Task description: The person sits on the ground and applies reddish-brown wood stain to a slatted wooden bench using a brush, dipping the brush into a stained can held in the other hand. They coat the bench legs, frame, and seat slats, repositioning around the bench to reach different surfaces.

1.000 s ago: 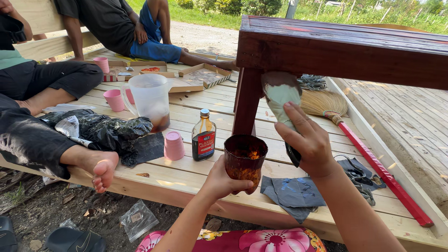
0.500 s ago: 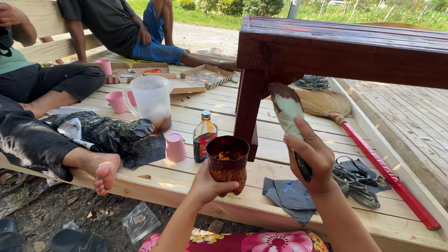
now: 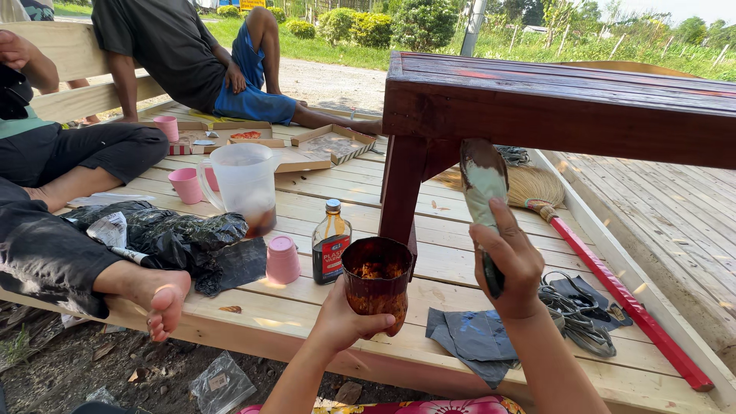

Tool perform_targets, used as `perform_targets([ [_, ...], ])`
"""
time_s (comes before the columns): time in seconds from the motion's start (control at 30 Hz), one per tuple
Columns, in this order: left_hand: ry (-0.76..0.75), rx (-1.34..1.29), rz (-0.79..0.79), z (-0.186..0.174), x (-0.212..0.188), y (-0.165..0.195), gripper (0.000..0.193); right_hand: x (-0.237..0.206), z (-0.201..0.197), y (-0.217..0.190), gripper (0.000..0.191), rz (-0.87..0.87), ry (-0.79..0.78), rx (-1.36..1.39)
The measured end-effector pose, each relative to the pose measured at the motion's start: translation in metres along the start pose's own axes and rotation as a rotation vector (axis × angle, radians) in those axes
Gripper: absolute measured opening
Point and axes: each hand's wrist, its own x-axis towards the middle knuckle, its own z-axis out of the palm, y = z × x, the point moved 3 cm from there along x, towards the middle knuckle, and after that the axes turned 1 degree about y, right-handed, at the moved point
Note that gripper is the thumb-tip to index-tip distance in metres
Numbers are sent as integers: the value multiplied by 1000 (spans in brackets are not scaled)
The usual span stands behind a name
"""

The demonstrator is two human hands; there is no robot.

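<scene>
My left hand (image 3: 341,322) grips a cut-off plastic cup (image 3: 376,284) stained dark red-brown, with brownish liquid inside. My right hand (image 3: 510,264) holds a wide paintbrush (image 3: 483,184) by its handle, bristles up. The pale, stained bristles touch the underside of the dark red wooden table (image 3: 552,103) beside its front leg (image 3: 400,184). The cup hangs just in front of that leg, above the plank deck (image 3: 307,307).
A small dark bottle (image 3: 330,244), an upturned pink cup (image 3: 282,261), a clear jug (image 3: 244,184) and black plastic bags (image 3: 169,234) sit on the deck to the left. People sit there with bare feet. A red-handled broom (image 3: 613,287), grey cloth (image 3: 479,337) and cords (image 3: 575,310) lie right.
My right hand has lifted the brush up to the table's underside. My left hand has brought the cup slightly up and closer to the leg.
</scene>
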Motion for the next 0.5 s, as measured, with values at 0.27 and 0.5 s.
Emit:
perform_targets([
  [0.27,-9,-9,151,-4,8,-7,86,1,7,-17,27,32,-135,158],
  [0.5,31,20,43,-11,2,6,87,8,-4,-16,25,322,72,369],
])
